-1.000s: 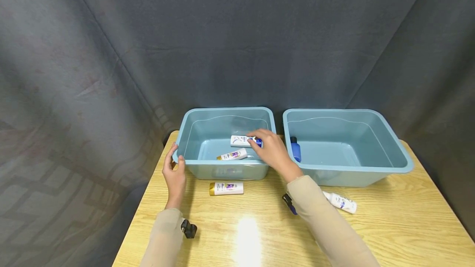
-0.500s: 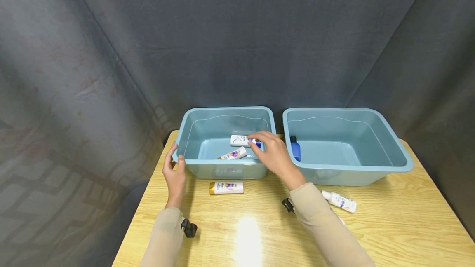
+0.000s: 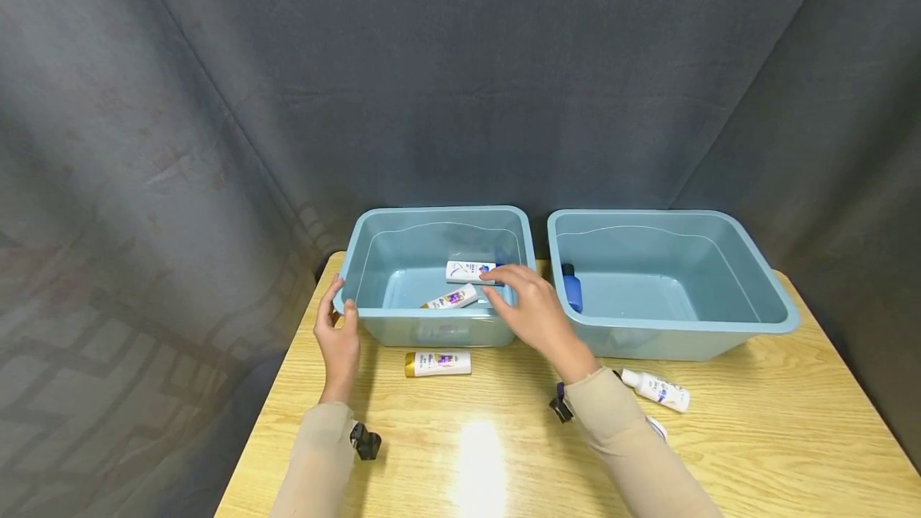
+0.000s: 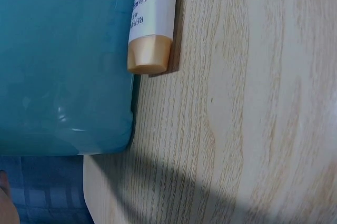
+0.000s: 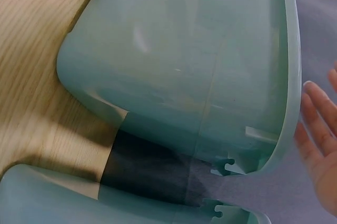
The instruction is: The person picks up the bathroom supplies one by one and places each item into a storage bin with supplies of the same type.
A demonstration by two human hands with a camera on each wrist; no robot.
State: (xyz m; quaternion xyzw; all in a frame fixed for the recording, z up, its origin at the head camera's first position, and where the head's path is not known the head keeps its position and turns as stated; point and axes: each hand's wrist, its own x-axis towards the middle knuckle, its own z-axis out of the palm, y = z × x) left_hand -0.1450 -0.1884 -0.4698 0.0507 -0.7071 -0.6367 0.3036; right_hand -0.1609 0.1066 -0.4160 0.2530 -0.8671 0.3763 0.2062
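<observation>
Two pale blue tubs stand side by side on a wooden table (image 3: pixel 504 454). In the left tub (image 3: pixel 432 213) lie a white bottle with a blue cap (image 3: pixel 468 270) and a white bottle with a gold cap (image 3: pixel 452 298). My right hand (image 3: pixel 528 306) hovers over this tub's front right rim, fingers relaxed and empty, fingertips close to the blue cap. The right wrist view shows these fingers (image 5: pixel 318 124) straight beside the tub wall (image 5: pixel 184 61). My left hand (image 3: pixel 338 334) rests against the tub's front left corner, thumb at the rim.
The right tub (image 3: pixel 676 217) holds a blue bottle (image 3: pixel 572 288). Another gold-capped white bottle (image 3: pixel 437 363) (image 4: pixel 152 29) lies in front of the left tub (image 4: pixel 63 61). A white bottle (image 3: pixel 656 390) lies in front of the right tub. Dark curtains surround the table.
My right hand has drawn back toward me and slightly right, away from the blue-capped bottle, which stays lying in the left tub. The left hand has not moved.
</observation>
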